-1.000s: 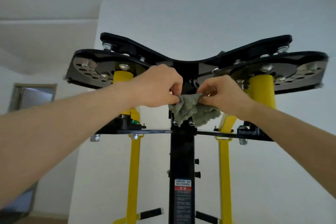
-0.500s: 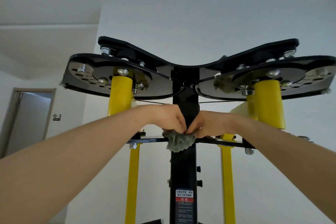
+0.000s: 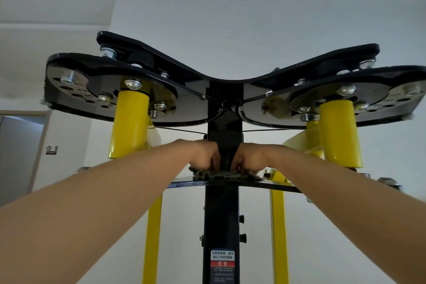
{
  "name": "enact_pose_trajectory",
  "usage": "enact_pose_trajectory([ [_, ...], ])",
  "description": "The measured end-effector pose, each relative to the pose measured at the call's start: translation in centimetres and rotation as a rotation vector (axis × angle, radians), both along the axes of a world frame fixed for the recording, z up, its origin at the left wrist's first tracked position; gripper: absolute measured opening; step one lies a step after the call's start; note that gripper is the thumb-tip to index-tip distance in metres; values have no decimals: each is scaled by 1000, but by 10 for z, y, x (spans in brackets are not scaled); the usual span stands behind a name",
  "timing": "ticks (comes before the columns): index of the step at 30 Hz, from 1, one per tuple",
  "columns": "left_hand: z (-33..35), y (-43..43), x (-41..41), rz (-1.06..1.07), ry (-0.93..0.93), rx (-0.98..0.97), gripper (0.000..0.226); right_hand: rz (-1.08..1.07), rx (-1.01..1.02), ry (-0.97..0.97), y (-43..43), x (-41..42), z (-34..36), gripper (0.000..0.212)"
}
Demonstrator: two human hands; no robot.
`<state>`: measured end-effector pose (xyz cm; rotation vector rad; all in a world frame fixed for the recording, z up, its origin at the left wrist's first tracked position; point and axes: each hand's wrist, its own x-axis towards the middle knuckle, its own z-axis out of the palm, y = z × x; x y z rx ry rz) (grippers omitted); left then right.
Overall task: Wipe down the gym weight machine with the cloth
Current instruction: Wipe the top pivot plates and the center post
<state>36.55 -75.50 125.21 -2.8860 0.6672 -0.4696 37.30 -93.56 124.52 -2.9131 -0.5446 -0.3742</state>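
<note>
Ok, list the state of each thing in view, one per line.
cloth: bunched flat on the black crossplate, held at both ends.
left hand: fingers curled, gripping the cloth.
right hand: fingers curled, gripping the cloth.
black crossplate: level, cloth lying on it.
black post: upright.

Both arms outstretched, left hand point(image 3: 204, 154) and right hand point(image 3: 250, 157) curled, knuckles together.

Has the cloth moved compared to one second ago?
Yes. The cloth went down along the black post: before it hung above the horizontal black plate, now both hands press it flat on that plate.
</note>
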Motion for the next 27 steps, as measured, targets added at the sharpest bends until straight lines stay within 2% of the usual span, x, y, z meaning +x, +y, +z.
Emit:
enact_pose_trajectory([
  [3,2,2,-2,-36,60,-30,45,17,21,-17,-2,-2,-2,46],
  [6,6,5,-17,-79,218,-75,42,57,8,45,-4,-15,-1,39],
  [10,8,11,-38,-165,330,-170,32,113,24,124,-13,-44,6,34],
  [15,-1,-2,-56,-327,342,-279,27,43,-74,165,-28,-78,18,23],
  [21,-15,-49,-60,-448,301,-347,19,-169,-357,214,-41,-115,31,12],
  [27,-11,-55,-59,-461,318,-359,8,-143,-346,146,-46,-118,28,6],
])
